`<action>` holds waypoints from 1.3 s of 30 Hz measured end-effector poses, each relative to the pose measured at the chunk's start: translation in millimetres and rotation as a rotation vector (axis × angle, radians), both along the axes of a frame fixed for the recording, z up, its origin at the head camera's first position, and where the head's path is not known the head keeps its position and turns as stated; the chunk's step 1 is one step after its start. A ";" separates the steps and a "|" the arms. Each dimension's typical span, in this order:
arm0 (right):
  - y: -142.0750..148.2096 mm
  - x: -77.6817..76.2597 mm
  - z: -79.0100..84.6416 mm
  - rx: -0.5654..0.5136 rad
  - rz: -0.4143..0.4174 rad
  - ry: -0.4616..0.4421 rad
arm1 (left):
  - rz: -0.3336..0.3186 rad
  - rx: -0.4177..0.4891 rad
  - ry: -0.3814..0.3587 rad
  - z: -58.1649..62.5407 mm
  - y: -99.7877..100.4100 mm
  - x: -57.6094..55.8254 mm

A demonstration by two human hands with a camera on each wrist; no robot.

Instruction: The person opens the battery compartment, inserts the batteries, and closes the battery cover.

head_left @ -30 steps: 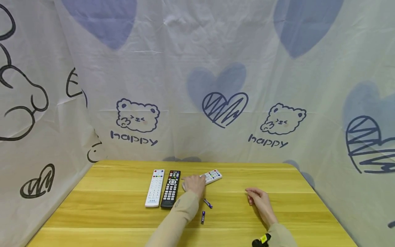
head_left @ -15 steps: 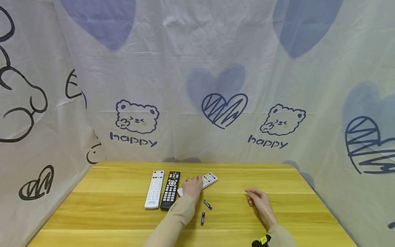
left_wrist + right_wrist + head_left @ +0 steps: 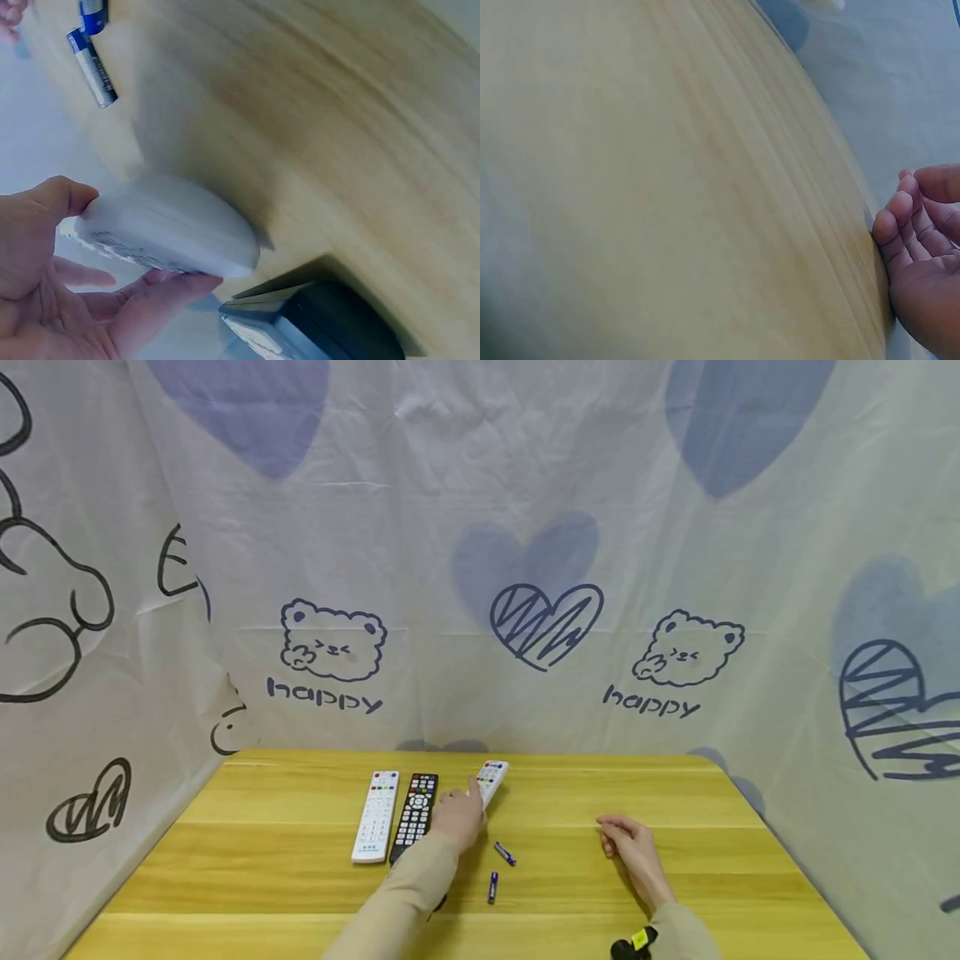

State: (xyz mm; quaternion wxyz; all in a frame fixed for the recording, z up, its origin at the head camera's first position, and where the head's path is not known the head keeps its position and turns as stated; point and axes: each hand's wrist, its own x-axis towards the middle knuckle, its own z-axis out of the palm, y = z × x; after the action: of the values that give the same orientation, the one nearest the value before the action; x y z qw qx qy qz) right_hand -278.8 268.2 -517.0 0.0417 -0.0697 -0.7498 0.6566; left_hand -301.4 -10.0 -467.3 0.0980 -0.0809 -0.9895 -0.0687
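Note:
My left hand (image 3: 459, 818) grips a white remote control (image 3: 492, 782), thumb on one side and fingers on the other. In the left wrist view the remote's rounded end (image 3: 169, 225) faces the camera, tilted on its edge above the wood. Just left of this hand lies a black remote control (image 3: 415, 810), its lower end partly covered by the sleeve. My right hand (image 3: 633, 856) rests on the table at the right, fingers loosely bent, with nothing in it. Two blue batteries, the upper battery (image 3: 505, 853) and the lower battery (image 3: 492, 888), lie between the hands.
A second white remote control (image 3: 376, 817) lies at the left beside the black one. The wooden table (image 3: 285, 877) ends at a hanging cloth (image 3: 442, 710) printed with bears and hearts, which also closes in both sides.
The white remote has turned steeper in my left hand, its far end swinging left and away, while the hand drifted left and nearer. The right hand and batteries stayed put.

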 end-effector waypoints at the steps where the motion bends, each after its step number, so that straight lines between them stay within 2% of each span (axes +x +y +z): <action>1: -0.2 0.0 0.4 0.001 0.000 0.000 | 0.001 0.035 -0.011 1.2 -1.7 0.7; 5: -1.0 -0.3 0.7 0.005 0.000 -0.005 | -0.027 0.170 -0.050 6.6 -9.9 4.8; 9: -2.1 -0.2 0.5 0.005 -0.003 -0.009 | -0.101 0.333 -0.072 10.9 -21.9 9.8; 13: -3.4 0.4 -0.3 0.006 -0.007 -0.014 | -0.177 0.483 -0.094 5.9 -33.4 12.3; 16: -4.2 0.7 -0.3 0.012 -0.014 -0.018 | -0.190 0.570 -0.116 1.5 -38.5 14.2; 23: -5.2 0.6 0.9 0.036 -0.025 -0.024 | -0.212 0.774 -0.116 -0.7 -44.6 21.1; 28: -6.1 -1.0 1.6 0.053 -0.024 -0.030 | -0.204 0.937 -0.167 -1.1 -48.4 25.2; 35: -8.0 -2.7 7.2 0.075 -0.017 -0.038 | -0.097 1.138 -0.173 0.1 -44.8 31.0; 39: -11.8 -0.1 13.1 0.133 -0.001 -0.041 | -0.099 1.278 -0.211 1.6 -42.0 36.0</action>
State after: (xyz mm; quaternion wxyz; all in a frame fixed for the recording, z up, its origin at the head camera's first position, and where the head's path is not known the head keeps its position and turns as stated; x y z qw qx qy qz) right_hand -278.8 256.4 -503.8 0.0310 -0.0805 -0.7925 0.6038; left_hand -265.4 -51.9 -465.7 0.0259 -0.0450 -0.7530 -0.6560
